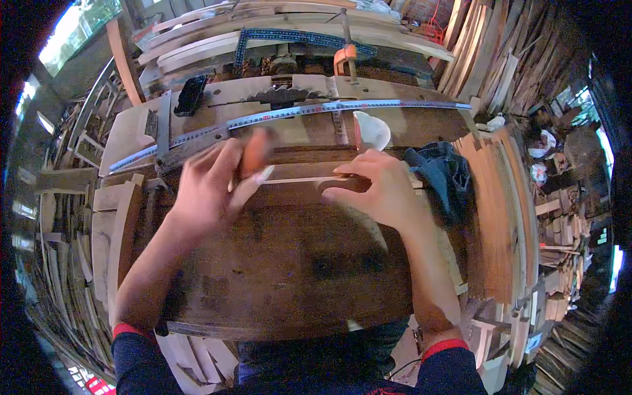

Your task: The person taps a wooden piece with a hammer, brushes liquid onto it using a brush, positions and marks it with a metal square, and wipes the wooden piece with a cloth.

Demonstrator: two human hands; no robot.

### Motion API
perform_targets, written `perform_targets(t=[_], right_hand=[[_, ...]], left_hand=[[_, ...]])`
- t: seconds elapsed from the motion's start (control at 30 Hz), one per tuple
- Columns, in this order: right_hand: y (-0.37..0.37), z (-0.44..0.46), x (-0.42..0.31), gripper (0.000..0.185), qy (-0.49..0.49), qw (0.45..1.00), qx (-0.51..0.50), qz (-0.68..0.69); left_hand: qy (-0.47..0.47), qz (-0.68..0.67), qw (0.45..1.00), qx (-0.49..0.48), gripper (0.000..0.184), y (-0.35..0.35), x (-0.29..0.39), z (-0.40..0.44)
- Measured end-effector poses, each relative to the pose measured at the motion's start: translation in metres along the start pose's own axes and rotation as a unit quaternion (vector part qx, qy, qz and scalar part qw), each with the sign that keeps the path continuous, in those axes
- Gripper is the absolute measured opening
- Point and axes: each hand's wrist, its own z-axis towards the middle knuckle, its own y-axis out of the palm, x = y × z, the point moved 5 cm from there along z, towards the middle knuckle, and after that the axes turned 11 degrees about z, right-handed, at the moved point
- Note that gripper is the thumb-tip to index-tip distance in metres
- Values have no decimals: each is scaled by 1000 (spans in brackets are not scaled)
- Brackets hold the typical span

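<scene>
My left hand (209,184) is closed on a rounded reddish-brown object (257,153), smeared by motion, so its kind is unclear. A small whitish tip shows by the fingers. Across from it, my right hand (385,187) curls its thumb and fingers around the end of a thin pale wooden strip (299,179). The strip runs level between both hands, above the dark brown wooden bench top (283,263). Just behind the right hand stands a white cup-like piece (372,131). Whether the left fingers also touch the strip is hidden by blur.
A steel rule (296,110) lies across the bench behind the hands, near a circular saw blade (283,94). Farther back are an orange clamp (345,60) and a black object (191,95). Blue cloth (440,174) and stacked boards (494,217) lie at right.
</scene>
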Motion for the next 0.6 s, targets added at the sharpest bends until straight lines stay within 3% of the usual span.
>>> perform_targets(t=[0.07, 0.27, 0.37, 0.47, 0.57, 0.6], right_hand=[[0, 0, 0, 46, 12, 1000, -2, -2], [3, 2, -2, 41, 11, 1000, 1, -22], [7, 2, 2, 37, 18, 1000, -7, -19], [6, 1, 1, 35, 8, 1000, 3, -19], [6, 2, -2, 34, 4, 1000, 16, 1], [6, 1, -1, 35, -6, 1000, 23, 1]], left_hand=[[3, 109, 993, -37, 30, -7, 5, 8], [-7, 42, 998, -53, 27, 6, 14, 2], [-15, -234, 972, -17, 26, 30, 14, -7], [-39, -341, 939, 18, 27, 62, -8, -20], [-116, -123, 984, -63, 27, 15, 0, -6], [-69, 0, 995, -73, 29, 5, 3, 2]])
